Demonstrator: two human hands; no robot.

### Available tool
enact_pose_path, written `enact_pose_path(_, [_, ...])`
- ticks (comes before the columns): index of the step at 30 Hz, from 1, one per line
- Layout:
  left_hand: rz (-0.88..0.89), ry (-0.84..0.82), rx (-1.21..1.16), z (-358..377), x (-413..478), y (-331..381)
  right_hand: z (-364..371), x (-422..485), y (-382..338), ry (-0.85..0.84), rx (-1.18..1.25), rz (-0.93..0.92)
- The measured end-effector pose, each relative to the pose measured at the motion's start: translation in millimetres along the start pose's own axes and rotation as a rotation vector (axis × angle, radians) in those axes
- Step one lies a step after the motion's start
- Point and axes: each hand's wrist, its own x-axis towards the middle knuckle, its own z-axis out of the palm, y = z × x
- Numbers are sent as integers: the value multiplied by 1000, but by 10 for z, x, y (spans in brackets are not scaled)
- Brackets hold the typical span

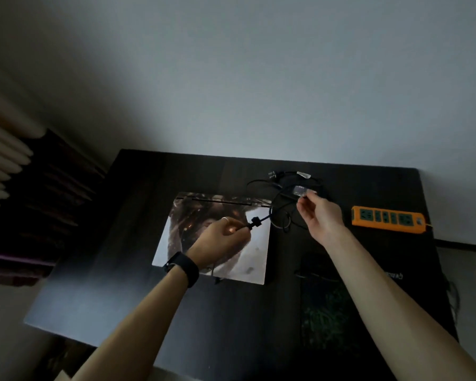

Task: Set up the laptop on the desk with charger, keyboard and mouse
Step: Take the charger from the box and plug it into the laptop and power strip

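Note:
A closed laptop (256,243) with a printed picture on its lid lies flat on the dark desk (138,215). Over the lid, my left hand (220,240) pinches a black charger cable (261,220) near its strap. My right hand (320,215) holds the charger's brick (300,191) by its end, to the right of the laptop's back corner. The rest of the cable lies in loose loops behind, and its plug (272,175) rests near the desk's back edge. No keyboard or mouse is visible in this dim view.
An orange power strip (388,222) lies at the right of the desk. A dark mat (327,320) with a faint pattern covers the front right. A radiator (0,171) stands at the left wall. A black watch sits on my left wrist.

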Motion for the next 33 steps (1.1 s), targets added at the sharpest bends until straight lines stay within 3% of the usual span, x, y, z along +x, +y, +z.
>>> enact_pose_path(4, [31, 95, 340, -494, 289, -149, 74, 210, -269, 157, 108, -87])
enact_pose_path(7, [68, 181, 418, -919, 510, -294, 115, 504, -491, 296, 83, -304])
enact_pose_path(11, [129, 157, 389, -1189, 918, -365, 133, 786, -495, 496, -206, -475])
enact_pose_path(15, [205, 179, 332, -1052, 1492, -376, 29, 997, -38, 485, -606, -170])
enact_pose_path(18, [232, 92, 377, -840, 1801, -480, 88, 949, 360, 567, -1078, -186])
enact_pose_path(23, [256, 28, 281, -658, 2037, -633, 422, 734, 755, 484, -1428, -359])
enact_pose_path(28, [166, -51, 176, -597, 2138, -814, 582, 782, 915, 458, -1321, -652])
enact_pose_path(30, [170, -84, 155, -596, 2206, -845, 619, 836, 974, 292, -1428, -781])
enact_pose_path(33, [216, -150, 193, -574, 2282, -828, 676, 973, 1085, -15, -1778, -1030])
